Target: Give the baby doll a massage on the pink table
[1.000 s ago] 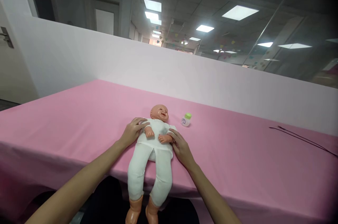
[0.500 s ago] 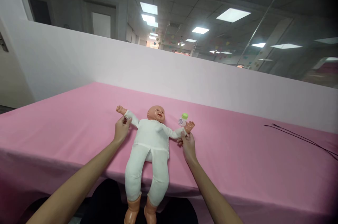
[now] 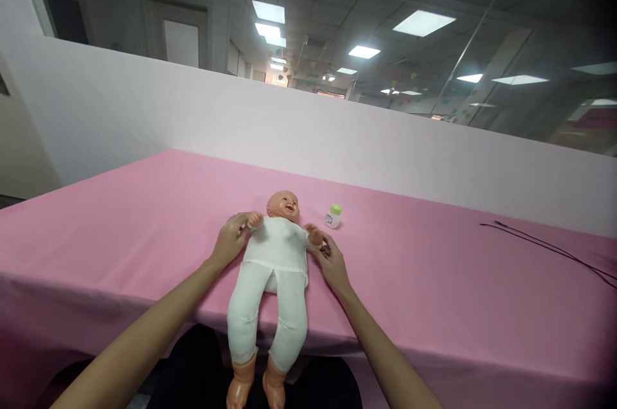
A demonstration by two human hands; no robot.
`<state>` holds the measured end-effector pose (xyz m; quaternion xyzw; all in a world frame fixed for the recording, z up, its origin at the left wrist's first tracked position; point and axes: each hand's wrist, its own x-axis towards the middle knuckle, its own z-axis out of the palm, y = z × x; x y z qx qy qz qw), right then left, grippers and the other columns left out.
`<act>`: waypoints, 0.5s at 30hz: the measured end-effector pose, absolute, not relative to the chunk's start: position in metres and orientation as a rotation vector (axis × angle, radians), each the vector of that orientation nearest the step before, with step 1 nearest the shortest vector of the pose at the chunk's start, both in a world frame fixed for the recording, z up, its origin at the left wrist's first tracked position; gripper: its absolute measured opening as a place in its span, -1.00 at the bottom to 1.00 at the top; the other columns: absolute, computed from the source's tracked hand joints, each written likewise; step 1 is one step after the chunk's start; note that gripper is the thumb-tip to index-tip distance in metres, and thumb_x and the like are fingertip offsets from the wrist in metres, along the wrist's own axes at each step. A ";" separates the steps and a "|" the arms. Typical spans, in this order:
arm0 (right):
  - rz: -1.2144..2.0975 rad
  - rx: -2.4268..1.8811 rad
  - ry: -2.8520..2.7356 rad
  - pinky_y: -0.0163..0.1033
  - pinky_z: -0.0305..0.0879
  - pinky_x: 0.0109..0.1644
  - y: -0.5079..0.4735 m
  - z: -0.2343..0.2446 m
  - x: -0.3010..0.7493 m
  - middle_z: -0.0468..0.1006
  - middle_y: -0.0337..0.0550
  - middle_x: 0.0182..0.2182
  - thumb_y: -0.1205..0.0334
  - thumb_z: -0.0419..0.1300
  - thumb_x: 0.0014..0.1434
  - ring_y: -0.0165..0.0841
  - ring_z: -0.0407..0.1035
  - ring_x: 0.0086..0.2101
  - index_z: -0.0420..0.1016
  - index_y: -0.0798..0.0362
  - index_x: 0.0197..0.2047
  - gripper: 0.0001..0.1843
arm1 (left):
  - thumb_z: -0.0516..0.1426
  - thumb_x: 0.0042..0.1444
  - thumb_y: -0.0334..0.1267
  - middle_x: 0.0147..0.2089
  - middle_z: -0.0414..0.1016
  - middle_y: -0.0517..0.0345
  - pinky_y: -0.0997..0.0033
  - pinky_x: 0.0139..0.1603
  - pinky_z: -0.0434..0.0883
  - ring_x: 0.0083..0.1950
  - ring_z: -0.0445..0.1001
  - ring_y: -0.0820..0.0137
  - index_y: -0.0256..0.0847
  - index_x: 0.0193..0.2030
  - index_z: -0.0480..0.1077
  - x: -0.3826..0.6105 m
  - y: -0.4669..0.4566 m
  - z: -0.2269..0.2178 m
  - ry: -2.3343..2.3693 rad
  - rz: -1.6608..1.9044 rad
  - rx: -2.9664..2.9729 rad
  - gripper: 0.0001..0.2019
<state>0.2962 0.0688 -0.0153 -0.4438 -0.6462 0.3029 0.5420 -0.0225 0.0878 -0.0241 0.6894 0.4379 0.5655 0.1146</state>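
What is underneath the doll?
Pink cloth shows on both sides of the doll, whose upper body lies on it. Its feet extend past the cloth's edge, above dark clothing. Anything directly beneath its back is covered.

Two hands [image 3: 231,240] [image 3: 334,266], one doll [image 3: 275,245], one green-capped bottle [image 3: 332,218], two black cord ends [image 3: 499,224], one pink-covered table [image 3: 424,274]

Ceiling panels [image 3: 424,23] glare white; upper-right corner is black.
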 end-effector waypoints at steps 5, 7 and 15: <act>0.902 -1.103 -1.034 -0.31 0.26 -0.50 0.082 -0.021 0.311 0.54 -0.20 -0.52 -0.39 0.43 -0.01 -0.37 0.36 -0.54 0.46 0.03 -0.22 -0.35 | 0.14 0.26 0.14 -0.28 0.56 0.03 0.26 -0.27 0.48 -0.28 0.53 0.21 -0.21 -0.19 0.44 -0.035 0.098 -0.029 1.415 1.806 1.238 -0.60; 0.908 -1.103 -1.031 -0.32 0.26 -0.50 0.081 -0.020 0.311 0.53 -0.20 -0.53 -0.40 0.43 -0.02 -0.37 0.36 -0.53 0.46 0.04 -0.23 -0.34 | 0.15 0.23 0.19 -0.33 0.53 0.07 0.29 -0.32 0.45 -0.33 0.50 0.23 -0.20 -0.24 0.43 -0.036 0.098 -0.029 1.430 1.790 1.186 -0.57; 0.691 -0.984 -1.668 -0.02 0.49 0.07 0.069 -0.016 0.298 0.58 -0.03 0.15 0.08 0.30 0.21 -0.12 0.50 0.06 0.53 -0.07 0.16 -0.55 | 0.09 0.28 -0.25 0.02 0.64 0.01 0.23 -0.05 0.48 0.00 0.55 0.17 -0.13 0.01 0.58 -0.025 0.086 -0.020 1.329 1.661 1.922 -0.72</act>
